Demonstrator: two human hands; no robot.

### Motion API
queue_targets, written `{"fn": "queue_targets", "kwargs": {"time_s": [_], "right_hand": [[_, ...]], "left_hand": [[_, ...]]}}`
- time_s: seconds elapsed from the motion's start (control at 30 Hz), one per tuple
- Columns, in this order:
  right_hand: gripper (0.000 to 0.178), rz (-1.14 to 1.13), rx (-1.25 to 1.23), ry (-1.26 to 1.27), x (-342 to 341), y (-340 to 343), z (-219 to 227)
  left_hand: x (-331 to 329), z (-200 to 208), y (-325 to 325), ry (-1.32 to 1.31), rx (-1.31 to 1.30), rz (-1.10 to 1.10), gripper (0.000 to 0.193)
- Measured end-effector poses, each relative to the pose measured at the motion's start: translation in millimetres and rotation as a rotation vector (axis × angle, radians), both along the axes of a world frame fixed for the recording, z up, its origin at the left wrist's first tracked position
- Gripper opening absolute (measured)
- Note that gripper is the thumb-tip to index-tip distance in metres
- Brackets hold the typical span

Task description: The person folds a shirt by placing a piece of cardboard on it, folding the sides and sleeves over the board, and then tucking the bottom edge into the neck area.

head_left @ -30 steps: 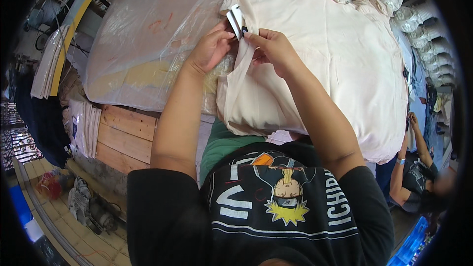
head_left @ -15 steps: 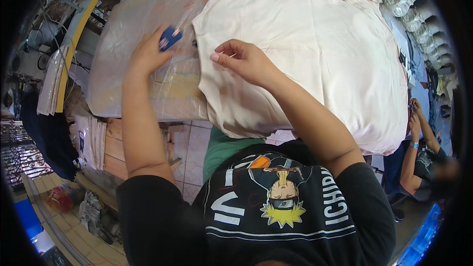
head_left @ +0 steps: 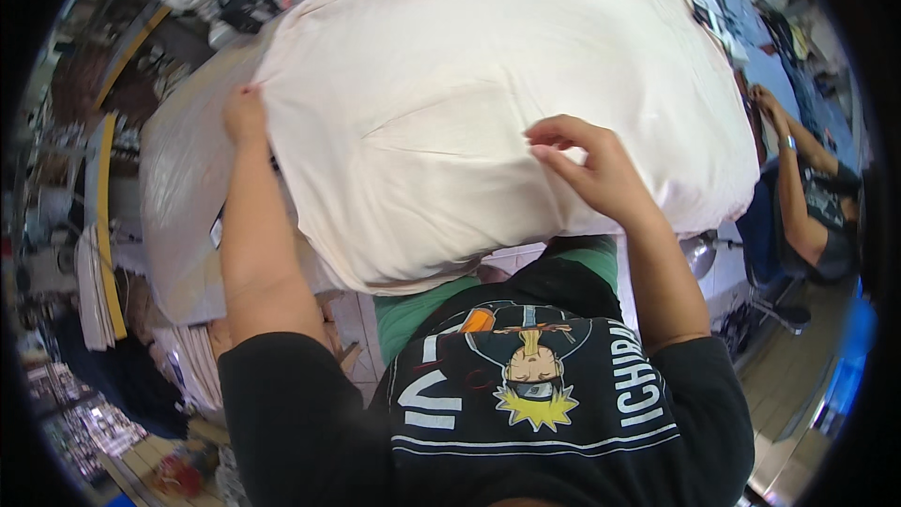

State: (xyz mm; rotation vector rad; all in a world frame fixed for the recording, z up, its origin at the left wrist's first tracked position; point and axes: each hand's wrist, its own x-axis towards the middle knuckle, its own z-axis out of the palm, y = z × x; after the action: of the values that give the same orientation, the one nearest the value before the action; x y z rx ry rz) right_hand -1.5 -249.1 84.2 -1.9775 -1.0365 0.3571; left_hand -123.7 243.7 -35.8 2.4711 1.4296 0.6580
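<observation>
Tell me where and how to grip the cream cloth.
Probably by its left edge, coming from the left, thumb above, fingers beneath: the cream cloth lies spread wide, and that edge lies loose over clear plastic. Its middle, under the right hand, has only shallow folds to pinch.

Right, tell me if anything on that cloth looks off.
Only creases: the pale cloth is puckered around its middle, between the left hand at its left edge and the right hand, while its far part lies smoother. I see no spill or tear.
</observation>
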Motion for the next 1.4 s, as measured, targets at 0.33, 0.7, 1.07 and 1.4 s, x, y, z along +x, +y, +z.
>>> {"fn": "queue_targets", "kwargs": {"time_s": [0.33,0.7,1.07,1.4], "right_hand": [[0.027,-0.750,-0.045,-0.006,81,-242,7],[0.078,-0.942,-0.620,0.232,120,-329,-40],[0.047,-0.841,-0.236,0.291,107,-334,-52],[0.044,-0.878,-0.214,0.099,130,-341,-60]], "left_hand": [[-56,70,-58,-0.102,-0.131,-0.341,0.037],[-150,56,-346,0.494,-0.997,-0.029,0.060],[-228,-30,-281,0.215,-0.361,0.065,0.039],[-154,80,-317,0.311,-0.010,0.067,0.035]]}}
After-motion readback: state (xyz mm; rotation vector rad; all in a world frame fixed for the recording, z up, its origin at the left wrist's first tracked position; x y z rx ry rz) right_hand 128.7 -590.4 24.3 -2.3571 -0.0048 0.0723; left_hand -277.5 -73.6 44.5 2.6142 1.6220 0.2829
